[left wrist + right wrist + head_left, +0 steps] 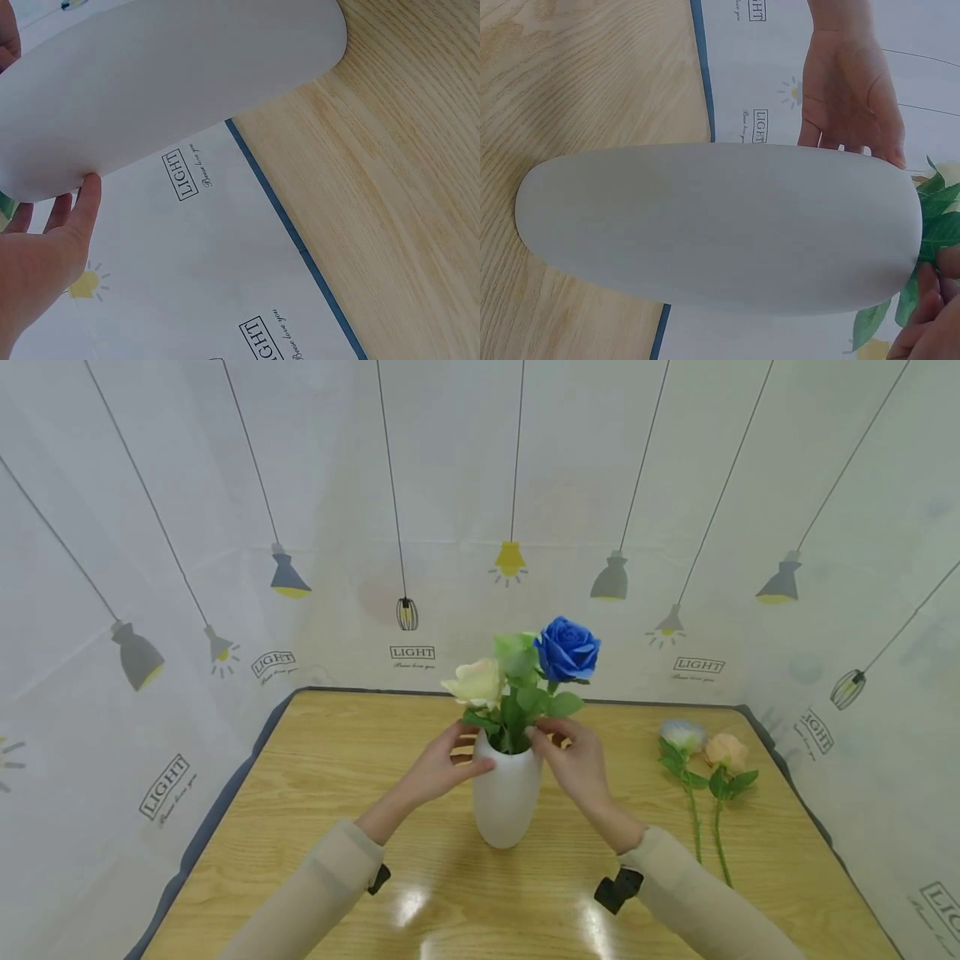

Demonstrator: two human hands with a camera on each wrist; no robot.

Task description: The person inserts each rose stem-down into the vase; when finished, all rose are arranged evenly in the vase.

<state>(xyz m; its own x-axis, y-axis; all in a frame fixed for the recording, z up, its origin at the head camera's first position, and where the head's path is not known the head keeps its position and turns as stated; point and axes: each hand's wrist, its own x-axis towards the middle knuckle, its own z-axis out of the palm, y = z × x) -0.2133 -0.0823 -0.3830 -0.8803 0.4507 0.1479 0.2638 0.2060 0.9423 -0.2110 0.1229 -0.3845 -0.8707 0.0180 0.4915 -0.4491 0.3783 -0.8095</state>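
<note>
A white vase (507, 797) stands upright on the table, holding a cream rose (477, 683), a pale green flower (516, 656) and a blue rose (567, 649). My left hand (438, 766) grips the vase near its rim from the left, thumb on the near side; the left wrist view shows its fingertips against the vase wall. At the rim's right side my right hand (577, 764) pinches the green leaves (941, 217) with thumb and fingers. Which flower those leaves belong to is hidden. The stems' lower ends are out of sight inside the vase.
Two more flowers lie on the table's right side: a pale bluish-white one (682, 737) and a peach one (726, 752), their stems toward me. The wooden table (337, 760) has a dark edge. A white curtain (450, 485) printed with lamps surrounds it.
</note>
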